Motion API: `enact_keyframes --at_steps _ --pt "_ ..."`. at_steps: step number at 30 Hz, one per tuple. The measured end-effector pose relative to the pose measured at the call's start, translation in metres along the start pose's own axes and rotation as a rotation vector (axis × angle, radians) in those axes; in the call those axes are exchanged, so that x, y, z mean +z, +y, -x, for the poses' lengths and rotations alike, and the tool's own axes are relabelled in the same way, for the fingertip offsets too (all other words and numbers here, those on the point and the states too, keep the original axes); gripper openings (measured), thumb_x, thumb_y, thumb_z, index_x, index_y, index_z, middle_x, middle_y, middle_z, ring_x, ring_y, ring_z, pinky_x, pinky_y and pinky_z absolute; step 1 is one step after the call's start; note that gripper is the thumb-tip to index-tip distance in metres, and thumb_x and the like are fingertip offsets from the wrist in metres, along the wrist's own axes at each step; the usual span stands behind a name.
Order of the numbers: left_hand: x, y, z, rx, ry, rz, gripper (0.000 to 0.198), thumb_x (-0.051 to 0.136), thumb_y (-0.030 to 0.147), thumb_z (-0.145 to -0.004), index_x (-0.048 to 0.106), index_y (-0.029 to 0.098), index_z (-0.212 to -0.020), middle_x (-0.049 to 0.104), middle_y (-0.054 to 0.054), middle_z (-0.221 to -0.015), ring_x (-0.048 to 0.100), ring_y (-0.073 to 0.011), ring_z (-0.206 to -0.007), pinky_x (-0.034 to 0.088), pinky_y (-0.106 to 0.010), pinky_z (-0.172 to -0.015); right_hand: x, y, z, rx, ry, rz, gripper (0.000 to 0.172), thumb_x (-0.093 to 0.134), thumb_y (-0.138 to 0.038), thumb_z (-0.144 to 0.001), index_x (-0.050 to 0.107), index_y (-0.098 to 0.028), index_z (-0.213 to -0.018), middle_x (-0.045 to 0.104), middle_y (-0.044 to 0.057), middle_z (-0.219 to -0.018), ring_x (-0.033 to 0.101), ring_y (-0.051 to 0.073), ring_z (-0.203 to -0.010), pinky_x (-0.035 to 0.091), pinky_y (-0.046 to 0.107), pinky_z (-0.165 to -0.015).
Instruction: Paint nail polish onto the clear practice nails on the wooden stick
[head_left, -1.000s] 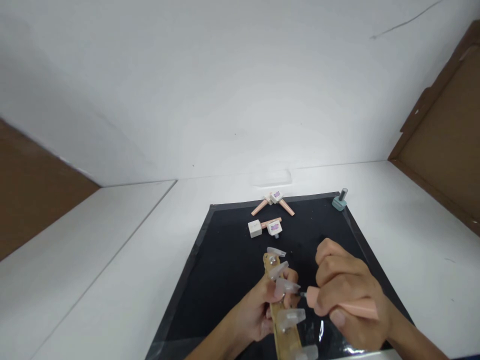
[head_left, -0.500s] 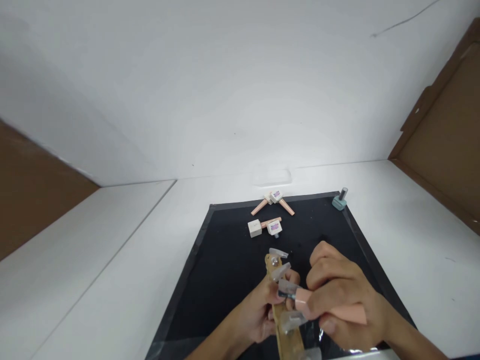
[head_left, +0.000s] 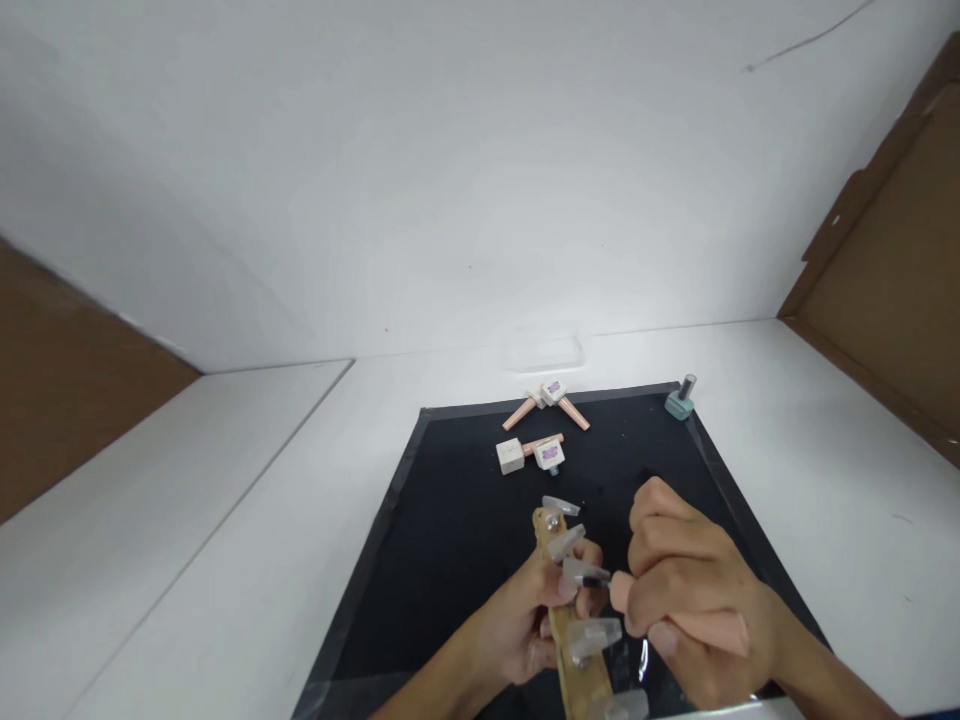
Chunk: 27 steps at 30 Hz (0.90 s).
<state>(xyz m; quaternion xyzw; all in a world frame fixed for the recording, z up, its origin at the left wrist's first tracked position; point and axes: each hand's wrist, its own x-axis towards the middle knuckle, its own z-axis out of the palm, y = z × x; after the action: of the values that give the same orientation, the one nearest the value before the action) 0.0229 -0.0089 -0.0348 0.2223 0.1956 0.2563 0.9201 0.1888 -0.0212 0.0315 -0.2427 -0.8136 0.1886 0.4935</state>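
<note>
My left hand [head_left: 529, 620] is closed around a tan nail tip stand [head_left: 566, 640] that carries several clear false nails in a row. Pinched in my right hand [head_left: 697, 590] is a nail polish brush [head_left: 724, 630] with a peach handle. Its dark bristles lie against the middle false nail [head_left: 583, 572], beside my left thumb. Two more nails [head_left: 566, 541] stick out at the far end of the stand, and others [head_left: 596, 636] at the near end, the last partly cut off by the frame.
On the black mat [head_left: 450, 520] lie white polish bottles [head_left: 510, 456] with peach caps, several in a loose group. A teal bottle [head_left: 679, 403] with a grey cap stands at the mat's far right corner. Behind rises a white wall [head_left: 480, 180]; brown cardboard [head_left: 892, 240] flanks the right.
My right hand has moved slightly right, drawing the brush outward along the middle nail toward its free end. My left hand and the stand have shifted only a little.
</note>
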Motion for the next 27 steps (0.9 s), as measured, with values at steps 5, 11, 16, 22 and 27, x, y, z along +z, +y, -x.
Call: enact_keyframes --at_steps 5,11,16,22,27 --pt "-0.0005 -0.0008 -0.0011 0.008 -0.031 0.014 0.033 0.076 0.031 -0.053 0.048 0.015 -0.059 0.039 0.008 -0.044 0.014 0.0014 -0.033 0.006 -0.014 -0.032 0.0008 -0.0019 0.0001 0.008 0.007 0.033 0.018 0.041 -0.002 -0.061 0.046 -0.019 -0.065 0.039 -0.004 -0.057 0.038 0.011 -0.056 0.035 0.028 -0.057" --pt "0.0025 0.0028 0.0008 -0.005 -0.081 0.015 0.033 0.075 0.033 -0.054 0.048 0.014 -0.052 0.034 0.009 -0.039 0.013 0.0016 -0.029 0.006 -0.013 -0.026 0.0005 -0.0031 -0.0009 0.023 0.056 -0.013 0.015 0.044 -0.006 -0.071 0.046 -0.019 -0.065 0.039 -0.005 -0.055 0.038 0.011 -0.053 0.034 0.028 -0.056" --pt "0.004 0.0014 0.0033 -0.015 0.026 -0.041 0.04 0.08 0.036 -0.047 0.048 0.013 -0.054 0.039 0.008 -0.041 0.016 0.002 -0.03 0.006 -0.012 -0.027 0.0004 -0.0003 -0.002 0.017 0.057 -0.152 0.011 0.047 -0.019 -0.086 0.054 -0.021 -0.078 0.05 -0.003 -0.061 0.045 0.011 -0.055 0.039 0.028 -0.059" --pt "0.0039 -0.0013 0.0022 -0.018 0.043 -0.085 0.04 0.08 0.037 -0.049 0.049 0.015 -0.061 0.043 0.008 -0.045 0.02 0.0021 -0.03 0.01 -0.01 -0.027 -0.0009 -0.0007 -0.0015 0.068 -0.011 -0.143 0.014 0.048 -0.01 -0.081 0.055 -0.021 -0.076 0.052 -0.003 -0.062 0.046 0.011 -0.058 0.039 0.027 -0.061" --pt "0.002 -0.001 0.0009 -0.02 0.028 -0.079 0.04 0.08 0.035 -0.046 0.047 0.015 -0.056 0.045 0.007 -0.044 0.022 0.0013 -0.03 0.011 -0.011 -0.026 -0.0016 -0.0036 -0.0029 0.074 0.007 -0.107 0.015 0.047 -0.006 -0.075 0.049 -0.02 -0.069 0.048 -0.005 -0.057 0.043 0.009 -0.054 0.038 0.026 -0.058"
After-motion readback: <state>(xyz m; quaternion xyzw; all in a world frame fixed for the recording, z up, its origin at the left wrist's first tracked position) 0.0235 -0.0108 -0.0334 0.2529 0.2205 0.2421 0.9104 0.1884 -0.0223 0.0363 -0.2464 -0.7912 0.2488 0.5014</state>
